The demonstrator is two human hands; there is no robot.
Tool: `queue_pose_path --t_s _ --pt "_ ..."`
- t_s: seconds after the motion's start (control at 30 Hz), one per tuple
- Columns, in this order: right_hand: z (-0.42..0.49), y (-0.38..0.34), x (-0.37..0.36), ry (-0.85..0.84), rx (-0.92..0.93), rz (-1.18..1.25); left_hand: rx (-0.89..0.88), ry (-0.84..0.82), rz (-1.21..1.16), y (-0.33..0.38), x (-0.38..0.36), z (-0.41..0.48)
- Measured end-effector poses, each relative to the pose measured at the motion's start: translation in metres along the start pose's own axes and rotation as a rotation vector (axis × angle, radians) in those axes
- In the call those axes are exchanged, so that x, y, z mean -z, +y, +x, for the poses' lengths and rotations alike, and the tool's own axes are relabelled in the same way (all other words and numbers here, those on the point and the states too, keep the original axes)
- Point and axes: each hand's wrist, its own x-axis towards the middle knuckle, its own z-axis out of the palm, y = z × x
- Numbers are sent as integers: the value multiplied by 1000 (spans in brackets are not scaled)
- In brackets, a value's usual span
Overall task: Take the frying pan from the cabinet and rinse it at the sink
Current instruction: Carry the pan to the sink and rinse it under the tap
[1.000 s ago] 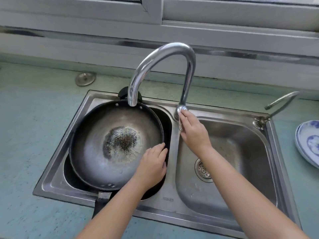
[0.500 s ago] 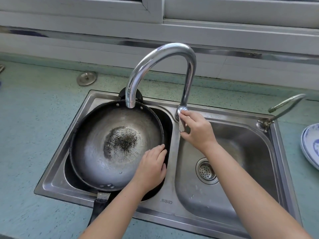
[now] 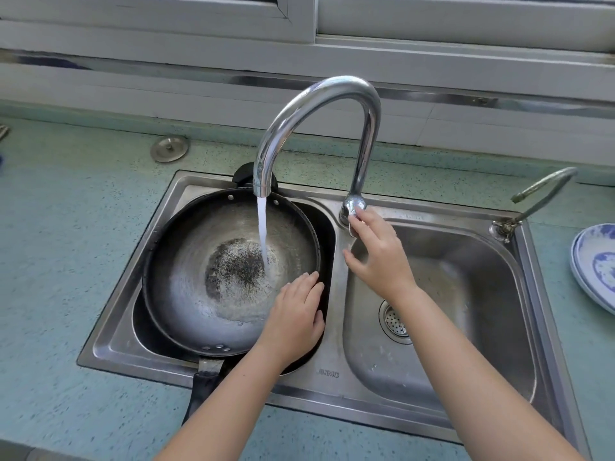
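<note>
Left basin (image 3: 109, 341) blocked: dark round steel frying pan (image 3: 199, 277) fills it, curved chrome tap (image 3: 332, 91) arching over its far rim. Right steel basin (image 3: 482, 254) open save a forearm (image 3: 466, 344) crossing it; thin grey spout (image 3: 545, 188) stands at its far-right corner, blue-and-white plates (image 3: 595, 264) just right.

From where I stand, the left hand (image 3: 294, 322) covers the near rim of the frying pan (image 3: 199, 277), so its grip can't be judged. Its forearm hides part of the pan handle (image 3: 201, 390). The right hand (image 3: 379, 257) covers most of the faucet lever (image 3: 351, 228). The blue-and-white plates (image 3: 595, 264) run off the right edge. The brand stamp (image 3: 327, 373) on the sink (image 3: 332, 392) is too small to read.
</note>
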Motion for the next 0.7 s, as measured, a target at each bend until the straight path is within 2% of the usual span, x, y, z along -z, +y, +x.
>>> queue_pose_path --t_s 0.37,0.7 --pt "-66 -73 -9 36 -178 -79 24 -16 -46 -19 29 -44" --pt "-122 -160 -34 10 -172 -174 87 18 -82 -57 47 -123"
